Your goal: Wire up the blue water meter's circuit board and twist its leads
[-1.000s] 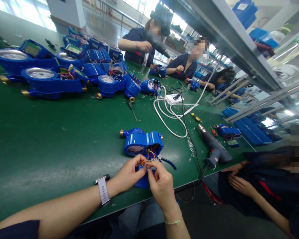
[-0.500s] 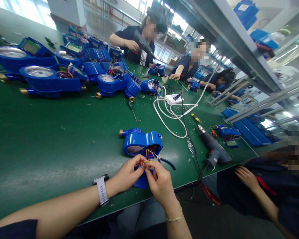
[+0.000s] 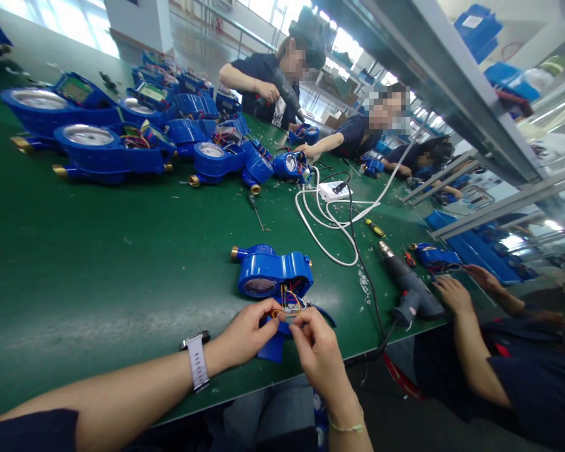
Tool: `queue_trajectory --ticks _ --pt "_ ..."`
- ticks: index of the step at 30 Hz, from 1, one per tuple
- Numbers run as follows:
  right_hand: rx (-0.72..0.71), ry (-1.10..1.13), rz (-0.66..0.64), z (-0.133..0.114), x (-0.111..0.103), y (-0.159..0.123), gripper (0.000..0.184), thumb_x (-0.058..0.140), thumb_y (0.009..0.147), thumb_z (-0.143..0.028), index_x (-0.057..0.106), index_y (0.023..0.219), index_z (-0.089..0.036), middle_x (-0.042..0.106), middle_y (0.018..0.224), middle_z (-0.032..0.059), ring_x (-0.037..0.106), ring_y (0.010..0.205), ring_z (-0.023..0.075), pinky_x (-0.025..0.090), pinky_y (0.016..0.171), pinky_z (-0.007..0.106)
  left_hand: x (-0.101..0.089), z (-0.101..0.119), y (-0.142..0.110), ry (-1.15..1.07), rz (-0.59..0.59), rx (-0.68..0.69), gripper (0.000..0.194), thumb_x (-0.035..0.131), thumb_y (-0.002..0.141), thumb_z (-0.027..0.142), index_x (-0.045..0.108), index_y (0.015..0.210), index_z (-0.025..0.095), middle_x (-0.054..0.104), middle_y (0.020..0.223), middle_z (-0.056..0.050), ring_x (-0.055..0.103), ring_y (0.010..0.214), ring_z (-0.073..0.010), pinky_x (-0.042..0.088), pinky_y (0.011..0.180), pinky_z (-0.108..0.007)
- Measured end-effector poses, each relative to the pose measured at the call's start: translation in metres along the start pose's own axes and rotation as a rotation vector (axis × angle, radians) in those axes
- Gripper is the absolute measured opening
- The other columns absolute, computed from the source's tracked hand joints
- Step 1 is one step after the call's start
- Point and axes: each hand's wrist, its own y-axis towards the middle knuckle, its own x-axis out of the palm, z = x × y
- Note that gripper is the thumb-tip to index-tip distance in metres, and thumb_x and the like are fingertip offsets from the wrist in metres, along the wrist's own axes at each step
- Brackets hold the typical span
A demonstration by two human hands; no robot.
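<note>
A blue water meter (image 3: 263, 267) with brass ends lies on the green table in front of me, its wiring compartment open towards me. Thin yellow, red and white wires (image 3: 289, 298) come out of it. My left hand (image 3: 254, 329), with a watch at the wrist, pinches the wires between thumb and fingers. My right hand (image 3: 317, 342) is closed in a pinch at the wire ends, just right of the left. A blue cover (image 3: 270, 348) lies under my hands, partly hidden. The handle of a blue tool (image 3: 327, 314) shows behind my right hand.
A heat gun (image 3: 409, 282) lies at the right, its black cord crossing the table. White cable (image 3: 306, 226) loops from a power strip (image 3: 335, 191). A screwdriver (image 3: 257, 210) lies beyond the meter. Several blue meters (image 3: 113, 154) crowd the back left. Co-workers sit opposite and at right.
My right hand has drawn slightly away from my left. The co-worker at right has reached both hands to a meter; one opposite has stretched an arm to another meter. The view has shifted slightly.
</note>
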Motion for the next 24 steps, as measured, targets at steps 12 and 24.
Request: queue_trajectory --ticks 12,24 --pt "0.060 -0.008 0.067 -0.002 0.007 -0.005 0.009 0.049 0.089 -0.012 0.054 0.089 -0.019 0.054 0.072 -0.0025 0.050 0.057 0.0115 0.038 0.057 0.023 0.000 0.002 0.001 0.065 0.008 0.004 0.018 0.053 0.086 0.030 0.061 0.079 0.015 0.062 0.082 -0.004 0.057 0.082 -0.0183 0.043 0.076 -0.028" --pt "0.002 0.050 0.121 -0.004 0.019 -0.007 0.015 0.044 0.091 -0.009 0.050 0.084 -0.021 0.055 0.079 -0.0008 0.050 0.063 0.0117 0.039 0.060 0.023 0.000 0.003 0.003 -0.037 0.015 0.020 0.015 0.054 0.079 0.026 0.058 0.068 0.015 0.058 0.081 -0.004 0.054 0.080 -0.0167 0.042 0.077 -0.028"
